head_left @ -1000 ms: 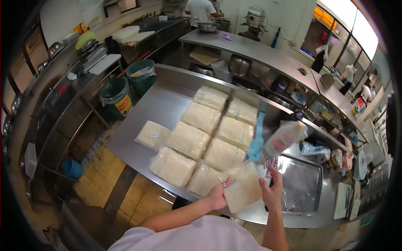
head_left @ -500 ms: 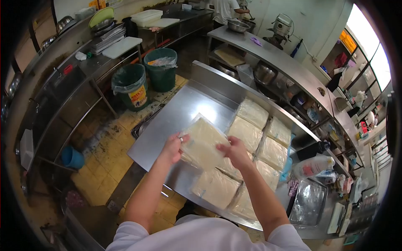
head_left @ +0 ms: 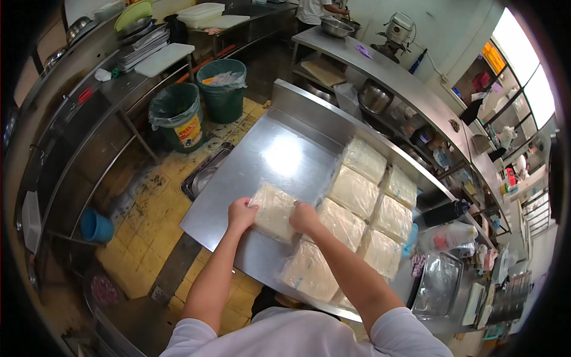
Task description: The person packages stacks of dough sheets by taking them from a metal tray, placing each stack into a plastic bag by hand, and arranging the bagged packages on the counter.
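A plastic-wrapped pack of pale square sheets (head_left: pixel 274 209) is between my two hands, low over the steel table (head_left: pixel 238 172) or resting on it; I cannot tell which. My left hand (head_left: pixel 242 216) grips its left edge with the thumb on top. At the right edge, my right hand (head_left: pixel 306 219) has its fingers curled closed on the plastic. To the right, several similar packs (head_left: pixel 353 191) lie in two rows, and my right forearm passes over some of them.
A raised steel backsplash (head_left: pixel 321 113) runs along the table's far side. Two green lined bins (head_left: pixel 176 122) stand on the floor beyond its left edge. At right are a metal tray (head_left: pixel 437 285) and a black bottle (head_left: pixel 446 212). Another person (head_left: pixel 310 13) works at the back.
The pack in my hands has moved down and slightly left, toward the tabletop. My right hand has shifted left and curled in tighter. The camera view has shifted a little.
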Available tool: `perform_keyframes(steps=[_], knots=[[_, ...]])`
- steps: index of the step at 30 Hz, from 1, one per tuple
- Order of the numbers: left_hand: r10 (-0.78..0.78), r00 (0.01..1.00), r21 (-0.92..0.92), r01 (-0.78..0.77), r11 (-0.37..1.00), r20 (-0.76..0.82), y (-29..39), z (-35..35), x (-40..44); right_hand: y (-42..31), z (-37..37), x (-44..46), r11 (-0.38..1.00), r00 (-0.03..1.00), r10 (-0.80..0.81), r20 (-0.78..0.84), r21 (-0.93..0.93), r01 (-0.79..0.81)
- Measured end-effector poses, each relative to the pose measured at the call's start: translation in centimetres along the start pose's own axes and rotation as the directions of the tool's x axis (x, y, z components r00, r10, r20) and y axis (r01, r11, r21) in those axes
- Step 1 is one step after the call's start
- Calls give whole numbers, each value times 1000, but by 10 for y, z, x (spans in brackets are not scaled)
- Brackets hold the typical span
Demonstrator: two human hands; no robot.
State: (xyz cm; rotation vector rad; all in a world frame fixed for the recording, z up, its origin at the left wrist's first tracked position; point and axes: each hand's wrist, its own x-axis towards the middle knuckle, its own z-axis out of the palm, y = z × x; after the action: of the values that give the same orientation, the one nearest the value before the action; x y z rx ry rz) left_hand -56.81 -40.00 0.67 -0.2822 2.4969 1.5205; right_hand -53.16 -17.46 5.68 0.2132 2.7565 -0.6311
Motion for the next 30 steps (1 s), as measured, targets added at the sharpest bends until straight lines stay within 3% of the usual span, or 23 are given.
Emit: perform_keyframes(steps=[4,7,8,10,12,14,18,21,23,25,28,29,30], knots=[[11,1000,55,-11,998,2,10,-4,-5,-14,-26,-38,984,991,-82,-102,153,97],[232,955,366,-151,918,-187,26,-1,-24,-15,-63,-83,947,960,-129,-249,257,194],[382,906,407,-284,868,-184,34,-2,-33,-6,-71,-98,923,949,-108,-297,325,207],[657,739,470,-532,704,-149,53,-2,-52,26,-82,-133,862,918,-44,-395,450,235],[566,810,526,-552,647,152,31,7,-55,64,-92,-170,844,910,119,-397,523,118],[543,820,553,-542,633,181,38,9,-61,111,-95,-216,797,868,324,-375,603,-37],[639,758,433,-622,652,126,66,24,-78,218,-63,-306,696,636,630,-446,687,-208],[637,753,145,-657,739,165,104,56,-111,289,-35,-372,529,339,838,-427,790,-312],[668,706,13,-689,724,236,132,85,-146,355,-3,-414,591,135,784,-605,664,-458],[706,644,-110,-711,694,294,147,119,-173,414,24,-448,416,-150,774,-615,673,-612],[759,534,-203,-751,628,372,173,164,-232,457,24,-492,122,-372,873,-314,881,-458],[764,514,-218,-755,619,390,178,180,-249,469,24,-504,46,-284,954,-99,981,-189],[767,498,-227,-758,612,405,181,194,-266,470,16,-518,-82,-122,988,91,994,73]])
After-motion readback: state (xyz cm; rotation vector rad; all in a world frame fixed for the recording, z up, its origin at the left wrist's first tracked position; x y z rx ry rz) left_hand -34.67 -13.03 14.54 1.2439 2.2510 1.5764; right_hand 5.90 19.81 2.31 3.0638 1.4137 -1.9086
